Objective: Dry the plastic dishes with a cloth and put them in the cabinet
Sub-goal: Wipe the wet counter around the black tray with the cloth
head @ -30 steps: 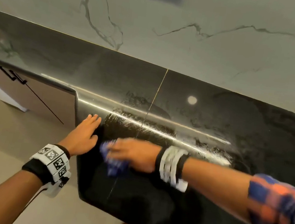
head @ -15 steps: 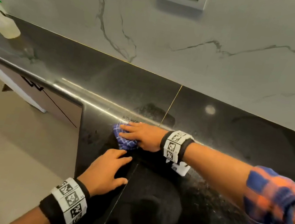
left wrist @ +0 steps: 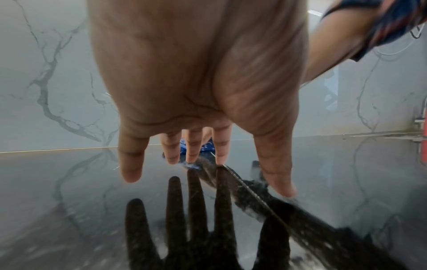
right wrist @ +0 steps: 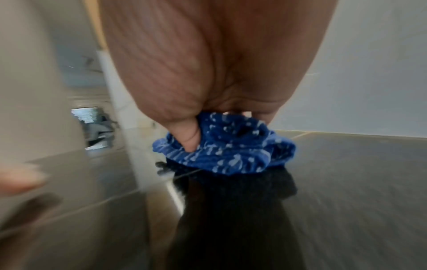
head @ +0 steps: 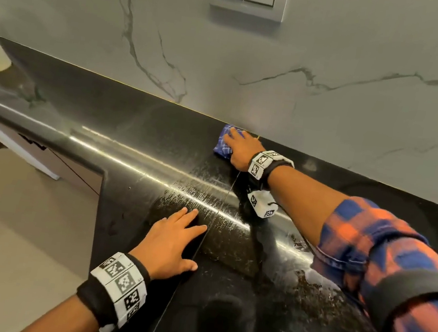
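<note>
Fingers (right wrist: 189,138) of the right hand (head: 242,149) curl round the bunched blue cloth (head: 225,144), pressing it onto the black worktop (head: 146,133) right against the marble wall (head: 338,70) — far side, well beyond the left hand (head: 170,240). That hand lies flat near the front edge, fingers straight and spread, holding nothing. No plastic dishes or cabinet opening show, so the cloth hand is the one placed to act next — I judge.

Right hand (head: 240,147) presses cloth (head: 222,145) by wall — left hand (head: 170,240) flat on counter (head: 138,132).
</note>
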A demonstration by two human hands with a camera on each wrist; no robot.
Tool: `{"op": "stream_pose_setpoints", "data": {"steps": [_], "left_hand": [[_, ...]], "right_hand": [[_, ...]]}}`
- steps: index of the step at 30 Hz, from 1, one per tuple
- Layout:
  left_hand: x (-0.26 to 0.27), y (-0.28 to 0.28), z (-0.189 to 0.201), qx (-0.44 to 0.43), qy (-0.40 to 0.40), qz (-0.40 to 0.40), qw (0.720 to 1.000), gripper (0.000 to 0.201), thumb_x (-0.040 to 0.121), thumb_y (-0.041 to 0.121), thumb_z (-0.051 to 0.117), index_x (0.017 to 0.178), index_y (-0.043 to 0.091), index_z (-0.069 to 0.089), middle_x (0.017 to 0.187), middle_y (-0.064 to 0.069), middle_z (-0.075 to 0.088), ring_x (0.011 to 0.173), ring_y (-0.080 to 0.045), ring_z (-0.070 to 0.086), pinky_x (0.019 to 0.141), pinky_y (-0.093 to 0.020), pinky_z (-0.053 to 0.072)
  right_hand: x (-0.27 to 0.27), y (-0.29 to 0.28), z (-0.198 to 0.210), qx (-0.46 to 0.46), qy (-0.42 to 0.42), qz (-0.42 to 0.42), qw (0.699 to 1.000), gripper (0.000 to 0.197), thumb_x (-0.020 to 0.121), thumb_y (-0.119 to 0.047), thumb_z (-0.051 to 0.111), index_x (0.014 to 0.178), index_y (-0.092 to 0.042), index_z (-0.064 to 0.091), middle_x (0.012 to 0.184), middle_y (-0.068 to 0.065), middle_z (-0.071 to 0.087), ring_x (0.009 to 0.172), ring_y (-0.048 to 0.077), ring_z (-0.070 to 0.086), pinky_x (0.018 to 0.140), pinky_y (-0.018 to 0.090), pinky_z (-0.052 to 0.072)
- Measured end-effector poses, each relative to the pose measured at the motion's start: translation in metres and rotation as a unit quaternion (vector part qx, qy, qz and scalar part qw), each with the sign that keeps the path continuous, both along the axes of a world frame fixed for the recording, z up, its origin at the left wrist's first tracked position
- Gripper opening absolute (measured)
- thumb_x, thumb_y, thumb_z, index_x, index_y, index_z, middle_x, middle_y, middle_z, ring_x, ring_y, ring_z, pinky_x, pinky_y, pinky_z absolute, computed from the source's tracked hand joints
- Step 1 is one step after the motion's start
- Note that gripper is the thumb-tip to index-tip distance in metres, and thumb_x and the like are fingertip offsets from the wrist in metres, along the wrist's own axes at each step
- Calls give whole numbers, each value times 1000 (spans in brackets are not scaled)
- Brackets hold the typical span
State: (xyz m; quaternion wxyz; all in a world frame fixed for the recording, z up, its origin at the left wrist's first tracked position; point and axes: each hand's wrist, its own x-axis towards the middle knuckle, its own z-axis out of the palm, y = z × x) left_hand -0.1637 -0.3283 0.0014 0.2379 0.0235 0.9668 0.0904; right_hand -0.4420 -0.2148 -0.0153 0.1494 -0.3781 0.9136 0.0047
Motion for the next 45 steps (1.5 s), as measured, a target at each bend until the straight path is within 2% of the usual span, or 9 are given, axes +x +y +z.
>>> {"op": "stream_pose_setpoints", "data": {"steps": [3,7,15,20,25,29,34,41,45], "left_hand": [[-9,6,-1,13,-26,25,999,98,78,56,74,155,41,14,165,8,-8,152,-16,-12,121,-54,14],[-19,10,-3,35,-52,38,997,110,73,51,81,155,44,8,164,10,-15,151,-17,-16,117,-62,11],[-27,17,1,38,-97,50,993,114,71,45,85,155,45,7,163,12,-19,150,-18,-20,115,-66,10],[-38,24,5,24,-79,64,995,112,71,49,84,156,39,11,165,5,-10,152,-22,-12,116,-64,13],[-60,37,4,34,-42,78,995,108,75,59,76,158,28,13,165,4,-8,152,-21,-8,117,-64,17],[-76,44,3,41,-66,58,995,108,78,61,72,158,32,6,165,7,-13,152,-21,-12,115,-67,18],[-84,42,-6,44,-70,60,995,114,72,57,80,157,34,9,165,6,-11,152,-23,-10,116,-64,21],[-91,47,-4,21,-43,80,996,121,57,54,90,154,36,19,164,4,5,151,-26,6,113,-66,25],[-103,57,4,-27,-60,25,997,131,58,53,90,156,41,3,165,7,-12,152,-23,-10,114,-69,16]], "right_hand": [[40,19,3,-11,10,147,989,69,92,-13,55,156,-18,28,166,6,12,149,31,19,118,49,27],[69,72,-7,6,2,232,973,74,96,-12,51,159,-18,13,167,5,3,153,27,5,125,42,11],[-21,78,3,34,-8,12,999,72,98,-16,44,160,-16,7,167,8,-2,153,30,2,123,48,15],[50,91,7,-52,6,89,995,67,91,-14,54,154,-11,32,163,13,22,147,33,26,116,53,30],[154,172,-1,-54,-43,170,983,74,97,-21,48,160,-21,9,167,1,-2,153,20,-4,123,39,-3],[96,196,7,-34,-40,59,997,74,97,-16,47,160,-22,9,167,-1,-1,153,21,1,122,43,6],[-3,162,4,24,-13,-58,998,71,99,-22,43,160,-17,7,167,8,-1,153,30,8,123,47,16],[82,165,-2,-50,-23,17,998,68,96,-20,45,158,-17,18,167,5,10,152,24,12,123,47,17],[83,258,-18,-95,-16,-147,984,73,87,-28,31,159,-21,18,167,2,10,152,21,14,123,46,17]]}}
